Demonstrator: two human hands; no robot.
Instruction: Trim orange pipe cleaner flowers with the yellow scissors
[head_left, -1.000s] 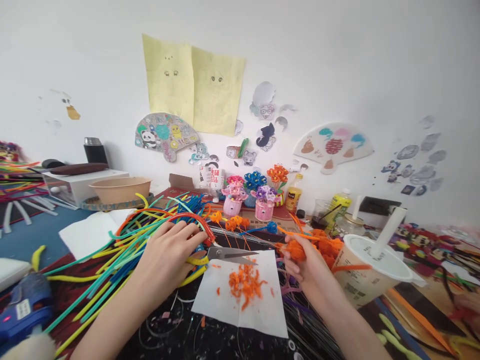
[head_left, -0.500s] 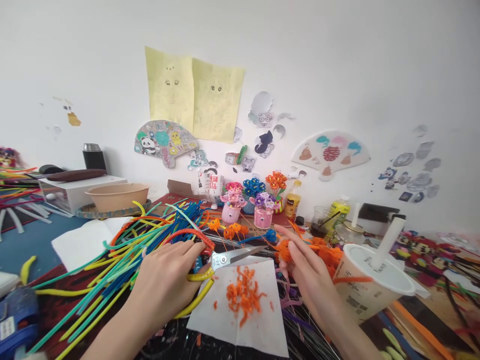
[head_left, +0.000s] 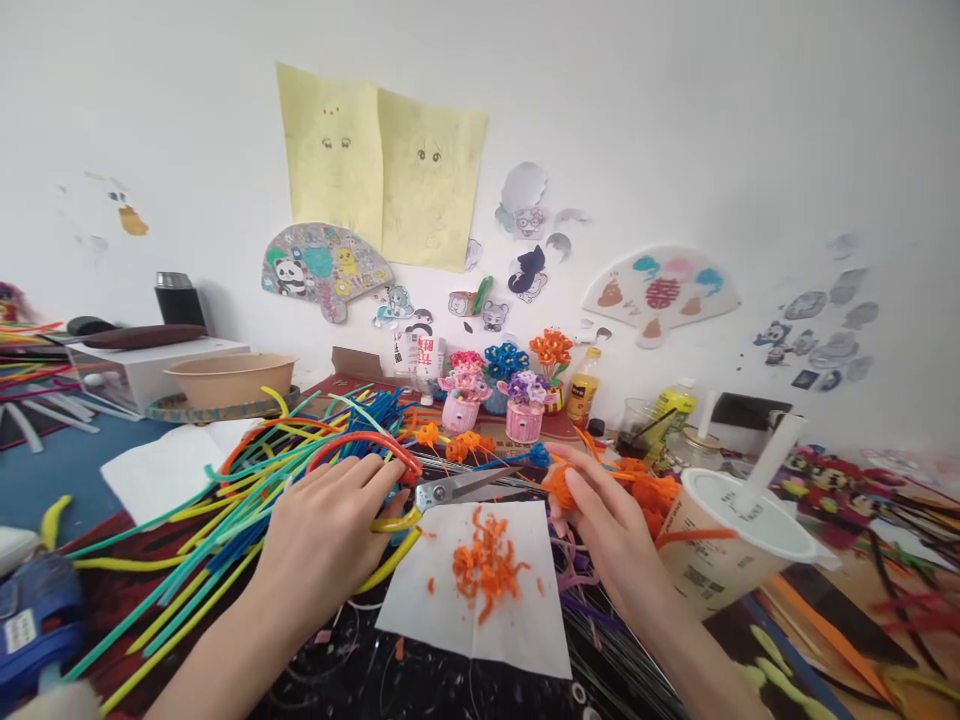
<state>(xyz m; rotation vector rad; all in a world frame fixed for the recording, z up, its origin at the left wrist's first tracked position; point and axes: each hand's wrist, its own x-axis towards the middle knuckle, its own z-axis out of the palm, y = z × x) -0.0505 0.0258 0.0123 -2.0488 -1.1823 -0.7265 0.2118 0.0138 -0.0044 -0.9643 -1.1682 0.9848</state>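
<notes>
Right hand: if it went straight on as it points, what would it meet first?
Probably the blue flower, just ahead of the right hand in this view; depth is unclear.

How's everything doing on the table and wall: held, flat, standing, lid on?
Left hand: gripping scissors
Scissors: held, blades pointing right; can't tell if fully closed
Right hand: pinching orange fluff
Orange fluff: held
Orange scraps: loose, on white paper
White paper: spread flat
Cup: lid on
Thermos: upright, lid on
Pink pots: upright, flowers in them
Yellow sheets: up on the wall, creased
</notes>
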